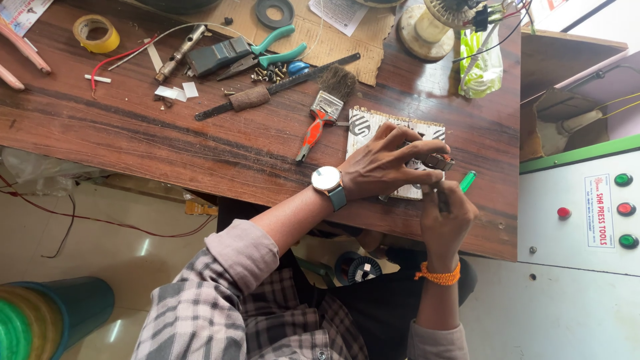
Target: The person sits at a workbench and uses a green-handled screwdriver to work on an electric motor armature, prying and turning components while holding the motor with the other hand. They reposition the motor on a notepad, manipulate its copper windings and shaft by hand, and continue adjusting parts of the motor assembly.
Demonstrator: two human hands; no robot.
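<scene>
On the wooden table, the left hand closes its fingers over a small metal part resting on a cardboard piece. Just right, the right hand grips a green-handled screwdriver, tip at the part. Farther right, a white rectangular label with red lettering sits on the white control panel.

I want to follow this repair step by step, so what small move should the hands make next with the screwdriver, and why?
Probably a slow turn of the green-handled screwdriver by the right hand. Its tip looks set against the small metal part, which the left hand pins on the cardboard, so the part seems steadied.
</scene>
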